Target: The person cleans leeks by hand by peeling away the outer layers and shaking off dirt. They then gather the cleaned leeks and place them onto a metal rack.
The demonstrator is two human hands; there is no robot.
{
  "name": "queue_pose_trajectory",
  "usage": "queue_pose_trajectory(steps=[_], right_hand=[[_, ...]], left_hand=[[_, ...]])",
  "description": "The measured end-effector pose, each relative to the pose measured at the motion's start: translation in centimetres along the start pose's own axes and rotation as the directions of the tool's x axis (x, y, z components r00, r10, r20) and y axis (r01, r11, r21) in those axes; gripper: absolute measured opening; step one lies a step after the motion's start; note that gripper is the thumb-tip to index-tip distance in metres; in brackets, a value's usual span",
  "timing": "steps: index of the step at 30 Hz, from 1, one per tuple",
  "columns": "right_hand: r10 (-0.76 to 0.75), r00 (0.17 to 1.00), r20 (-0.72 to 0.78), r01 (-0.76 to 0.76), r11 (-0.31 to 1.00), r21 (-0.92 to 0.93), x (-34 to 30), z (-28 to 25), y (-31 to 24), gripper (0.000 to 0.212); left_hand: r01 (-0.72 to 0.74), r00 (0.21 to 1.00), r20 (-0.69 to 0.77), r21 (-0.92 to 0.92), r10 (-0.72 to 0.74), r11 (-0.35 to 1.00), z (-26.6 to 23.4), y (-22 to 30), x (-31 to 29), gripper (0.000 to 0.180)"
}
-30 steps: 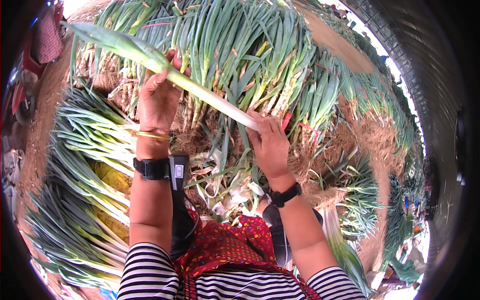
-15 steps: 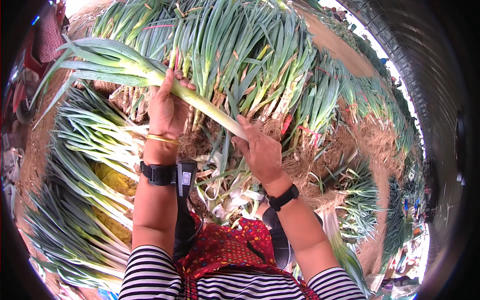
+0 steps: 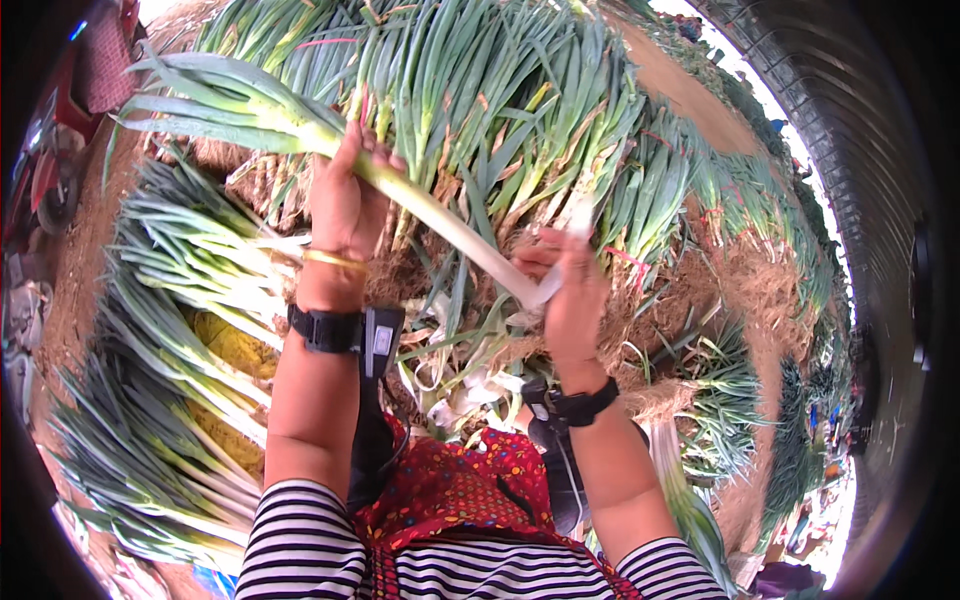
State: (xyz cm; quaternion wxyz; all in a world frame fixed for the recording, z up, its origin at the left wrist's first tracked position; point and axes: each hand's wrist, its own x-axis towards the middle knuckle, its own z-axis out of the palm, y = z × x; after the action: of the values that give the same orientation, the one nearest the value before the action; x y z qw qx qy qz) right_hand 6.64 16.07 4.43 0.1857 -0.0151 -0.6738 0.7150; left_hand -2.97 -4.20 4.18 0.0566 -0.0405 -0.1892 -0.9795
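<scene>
A long leek slants across the view, with green leaves at the upper left and a pale stalk running down to the right. My left hand is closed around its stalk, just below where the leaves fan out. At the white root end, my right hand is blurred, its fingers curled in. A thin whitish piece shows between this hand and the stalk's end, too smeared to name. Peeled pale leek skins lie in a heap below the hands.
Trimmed leeks lie piled on the left, partly over a yellow sheet. Rooted leek bundles with red ties stand in a row ahead and along the right. Bare soil runs behind them. A red vehicle is at far left.
My right hand has moved right and slightly up, off the stalk's lower part to past its white end. The leek and my left hand have shifted slightly right.
</scene>
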Motion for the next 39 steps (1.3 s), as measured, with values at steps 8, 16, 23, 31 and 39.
queue_pose_trajectory(steps=[8,16,23,31,39], right_hand=[[0.224,0.927,0.3,-0.122,0.938,-0.324,-3.5,-3.7,-3.8,0.031],[0.264,0.852,0.453,0.357,0.34,-0.87,-5.7,-12.1,0.9,0.049],[0.386,0.833,0.397,0.337,0.215,-0.917,-7.1,-13.8,2.8,0.042],[0.312,0.842,0.439,0.311,0.384,-0.869,0.7,-9.6,-0.7,0.039],[0.323,0.826,0.462,0.234,0.548,-0.803,14.5,-3.1,-3.5,0.043]], left_hand=[[-0.161,0.987,-0.03,-0.02,0.16,0.987,-4.4,7.8,2.3,0.017],[-0.105,0.951,-0.23,0.388,0.207,0.916,-13.1,23.2,1.2,0.012],[0.504,0.653,-0.519,0.841,0.552,0.194,-31.9,34.3,-5.4,0.045],[0.388,0.786,-0.495,0.861,0.371,0.328,-19.7,24.9,-1.9,0.087],[0.264,0.94,0.09,0.425,-0.33,0.866,8.1,7.9,0.4,0.068]])
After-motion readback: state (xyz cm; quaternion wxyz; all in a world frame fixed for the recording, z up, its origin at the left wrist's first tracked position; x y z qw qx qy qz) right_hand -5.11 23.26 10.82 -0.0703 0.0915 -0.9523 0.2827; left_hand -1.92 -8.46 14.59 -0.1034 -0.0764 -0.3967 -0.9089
